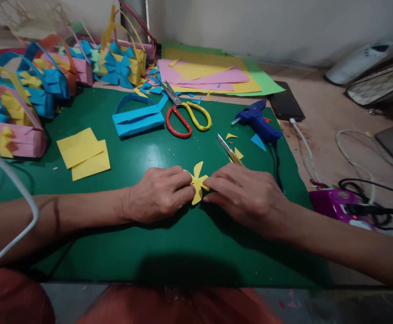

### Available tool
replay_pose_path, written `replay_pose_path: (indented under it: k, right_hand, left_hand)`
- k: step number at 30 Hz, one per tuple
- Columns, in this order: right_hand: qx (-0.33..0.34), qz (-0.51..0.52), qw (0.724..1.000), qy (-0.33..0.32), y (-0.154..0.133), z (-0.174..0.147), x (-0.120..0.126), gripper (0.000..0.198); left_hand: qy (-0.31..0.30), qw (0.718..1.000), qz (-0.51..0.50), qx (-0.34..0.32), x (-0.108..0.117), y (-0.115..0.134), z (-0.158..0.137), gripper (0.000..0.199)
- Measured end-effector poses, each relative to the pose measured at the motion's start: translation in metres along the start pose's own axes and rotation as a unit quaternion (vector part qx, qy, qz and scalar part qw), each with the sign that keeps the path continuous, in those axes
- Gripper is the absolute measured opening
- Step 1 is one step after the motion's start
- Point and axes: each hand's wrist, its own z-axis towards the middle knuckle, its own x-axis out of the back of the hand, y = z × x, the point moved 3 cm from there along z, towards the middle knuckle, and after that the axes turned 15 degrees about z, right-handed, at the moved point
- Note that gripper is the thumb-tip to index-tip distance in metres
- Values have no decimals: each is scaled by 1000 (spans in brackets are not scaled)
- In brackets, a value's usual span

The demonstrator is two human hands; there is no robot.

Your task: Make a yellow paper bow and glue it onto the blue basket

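A yellow paper flower (198, 183) with narrow petals lies low over the green mat (169, 256), between my two hands. My left hand (164, 193) is closed, its fingertips pinching the petals on the left side. From the other side, the thumb and fingers of my right hand (247, 193) close around a right petal. My fingers cover part of the flower. Just beyond my right hand, a craft knife (228, 148) rests among small yellow paper scraps (238, 153).
Scissors (188, 118) lie beside a blue paper bag (138, 120). Yellow squares (82, 150) sit at left, near several finished paper bags (118, 67). A blue glue gun (259, 121), phone (287, 101) and purple power box (338, 204) are at right. Coloured sheets (210, 74) lie behind.
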Motion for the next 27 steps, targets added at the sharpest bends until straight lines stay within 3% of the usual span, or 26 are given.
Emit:
replay_pose_path:
  k: [3,5,12,19,27]
  right_hand:
    - [-90,124,988,23,6,-5,-2,9]
    - [-111,152,981,35,7,-7,-6,8]
    - [-90,143,982,87,5,-6,-15,10]
    - [-180,177,966,57,7,-9,-14,13]
    - [-261,160,951,38,7,-8,-16,18]
  left_hand:
    - [5,999,-10,31,-2,1,-1,21]
    - [0,999,-15,51,-4,2,-1,18]
    - [-20,997,-21,73,-4,7,1,21]
    - [-62,998,-13,27,-2,15,3,19]
    - [-123,991,-34,33,2,27,3,24]
